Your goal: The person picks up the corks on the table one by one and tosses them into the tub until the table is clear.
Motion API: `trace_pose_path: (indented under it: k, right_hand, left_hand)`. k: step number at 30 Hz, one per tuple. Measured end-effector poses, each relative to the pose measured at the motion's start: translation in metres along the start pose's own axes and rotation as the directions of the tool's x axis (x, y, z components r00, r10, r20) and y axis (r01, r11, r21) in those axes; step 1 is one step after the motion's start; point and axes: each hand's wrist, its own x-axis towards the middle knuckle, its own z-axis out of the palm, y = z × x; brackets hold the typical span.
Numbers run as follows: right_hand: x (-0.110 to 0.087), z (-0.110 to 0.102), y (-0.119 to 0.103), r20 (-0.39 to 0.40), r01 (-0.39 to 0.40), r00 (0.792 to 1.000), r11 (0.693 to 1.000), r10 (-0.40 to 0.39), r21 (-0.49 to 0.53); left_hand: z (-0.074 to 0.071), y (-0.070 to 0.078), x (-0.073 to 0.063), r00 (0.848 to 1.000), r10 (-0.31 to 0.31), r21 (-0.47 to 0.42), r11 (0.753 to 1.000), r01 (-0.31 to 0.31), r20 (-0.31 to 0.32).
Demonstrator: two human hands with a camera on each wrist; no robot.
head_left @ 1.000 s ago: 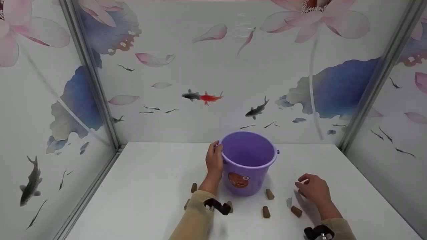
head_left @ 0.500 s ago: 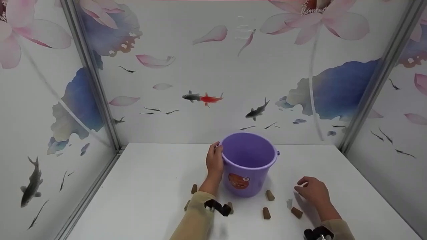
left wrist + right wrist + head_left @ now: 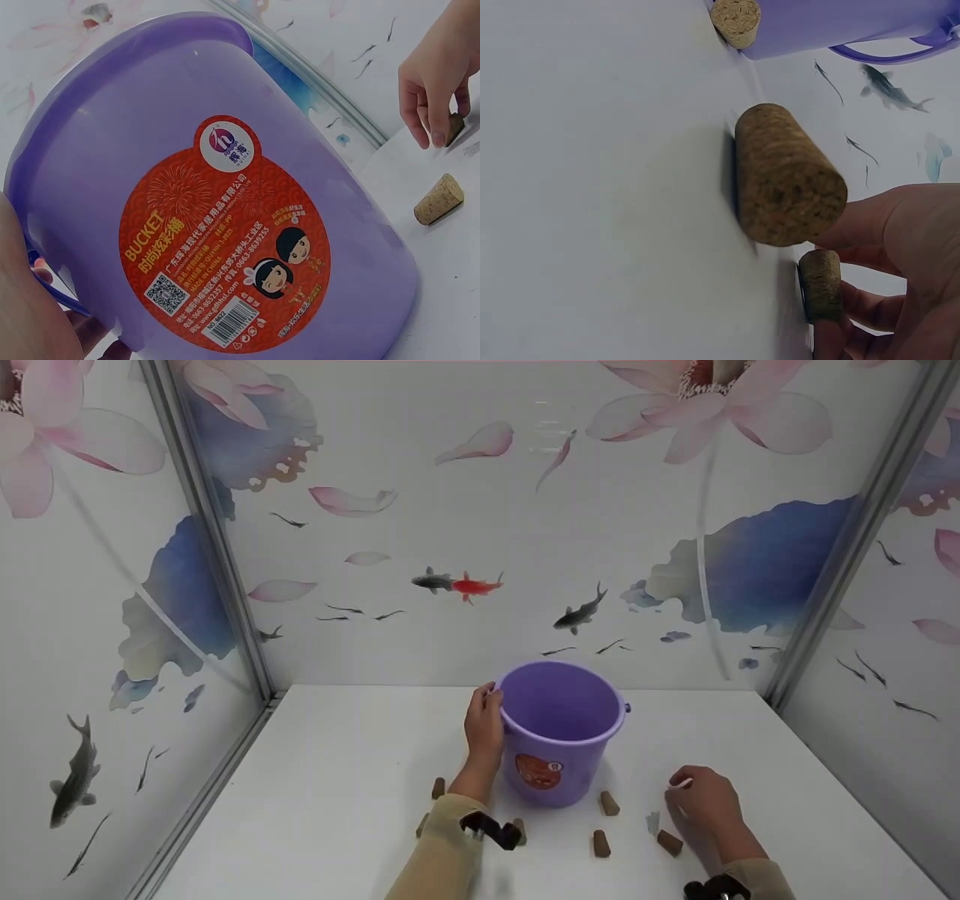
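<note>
A purple bucket (image 3: 559, 765) with a red label stands upright on the white table. My left hand (image 3: 484, 727) holds its left rim, and in the left wrist view its fingers lie by the bucket's handle. At the right, my right hand (image 3: 705, 802) is low at the tabletop, its thumb and fingers around a brown cork (image 3: 821, 285). The head view hides that cork behind the hand. Just in front of the right hand lies a second cork (image 3: 670, 844). Two more, a cork (image 3: 609, 802) and a cork (image 3: 601, 844), lie right of the bucket's base.
Near the left forearm lie a cork (image 3: 439, 787), a partly covered cork (image 3: 421, 825) and a cork (image 3: 520, 831) beside the wrist camera. White panels printed with lotus and fish (image 3: 577, 611) enclose the table (image 3: 352, 780) at the back and sides.
The right hand has lowered slightly and its fingers have drawn closer together. The left hand and the bucket keep their place, while the whole head view shifts slightly.
</note>
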Motion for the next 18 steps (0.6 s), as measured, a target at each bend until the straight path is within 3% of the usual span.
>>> trace_pose_path:
  k: [4,18]
  right_hand:
    - [0.0003,0.0011,0.0015,0.008,0.002,1.000,1.000,-0.002,0.013]
    - [0.0021,0.0022,0.0041,0.016,-0.009,1.000,1.000,0.009,0.015]
  left_hand:
    - [-0.0002,-0.0008,0.0011,1.000,0.021,0.016,1.000,-0.021,-0.002]
    - [0.0009,0.0016,0.0010,1.000,-0.009,0.005,1.000,0.009,-0.009]
